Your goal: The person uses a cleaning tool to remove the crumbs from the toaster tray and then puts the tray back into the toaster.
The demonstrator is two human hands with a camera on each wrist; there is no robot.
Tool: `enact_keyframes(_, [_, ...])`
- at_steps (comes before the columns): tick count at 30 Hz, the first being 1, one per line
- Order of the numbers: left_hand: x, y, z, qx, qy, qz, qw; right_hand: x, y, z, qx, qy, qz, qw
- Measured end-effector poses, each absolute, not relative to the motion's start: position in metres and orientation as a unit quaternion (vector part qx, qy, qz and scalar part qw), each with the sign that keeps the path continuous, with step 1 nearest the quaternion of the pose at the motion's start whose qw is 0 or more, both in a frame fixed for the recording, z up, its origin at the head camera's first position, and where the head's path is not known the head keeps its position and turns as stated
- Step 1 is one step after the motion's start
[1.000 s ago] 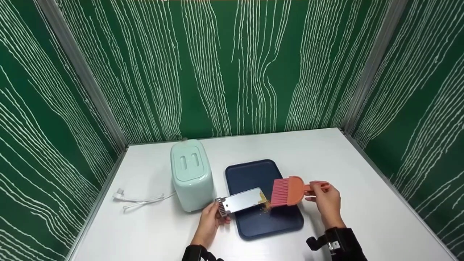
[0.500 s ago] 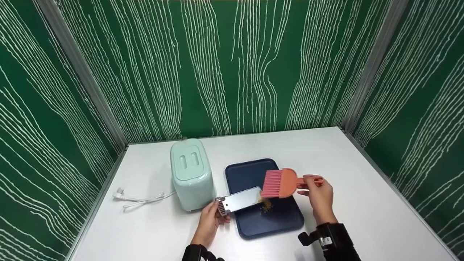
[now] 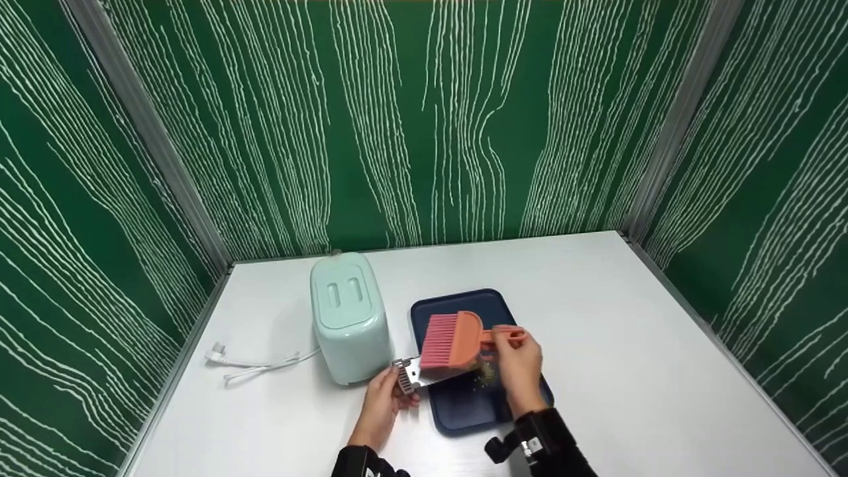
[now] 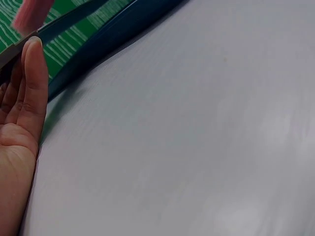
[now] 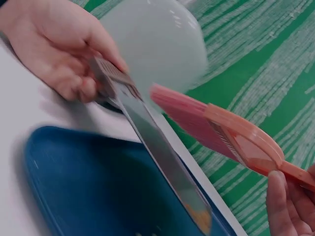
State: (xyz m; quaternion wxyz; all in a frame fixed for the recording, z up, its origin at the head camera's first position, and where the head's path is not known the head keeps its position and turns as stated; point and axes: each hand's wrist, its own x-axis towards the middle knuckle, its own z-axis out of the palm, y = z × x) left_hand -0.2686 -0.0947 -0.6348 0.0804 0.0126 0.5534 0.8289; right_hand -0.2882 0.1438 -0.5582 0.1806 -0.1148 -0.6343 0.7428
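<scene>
Over the navy tray point(image 3: 464, 407), we noted the free end of the metal strip point(image 3: 434, 375) held above the tray floor, crumbs point(image 3: 485, 376) lying below. The left hand point(image 3: 384, 404) gripped the strip's slotted grey end beside the toaster point(image 3: 351, 344); the right hand point(image 3: 520, 368) pinched the handle of the brush point(image 3: 457, 339). We judged that heavy bristle pressure could twist the strip, as it was held at one end only, and that a hard flick could throw crumbs past the rim. We could not tell whether the bristle tips touched metal. The strip's long axis ran rightward and slightly away from the person, slotted end left. The brush lay roughly along it, bristles pointing left, handle right.
</scene>
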Motion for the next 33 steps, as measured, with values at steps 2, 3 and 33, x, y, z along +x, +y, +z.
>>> enact_keyframes(2, [-0.269,-0.095,-0.635,0.011,0.557,0.827,0.083,-0.284,0.135,-0.555,-0.124,-0.638,0.738,0.184])
enact_keyframes(3, [-0.269,-0.095,-0.635,0.010,0.558,0.825,0.085,-0.284,0.132,-0.556,-0.130,-0.640,0.734,0.187])
enact_keyframes(33, [-0.271,-0.096,-0.638,0.018,0.557,0.825,0.089,-0.270,0.142,-0.566,-0.077,-0.716,0.682,0.131])
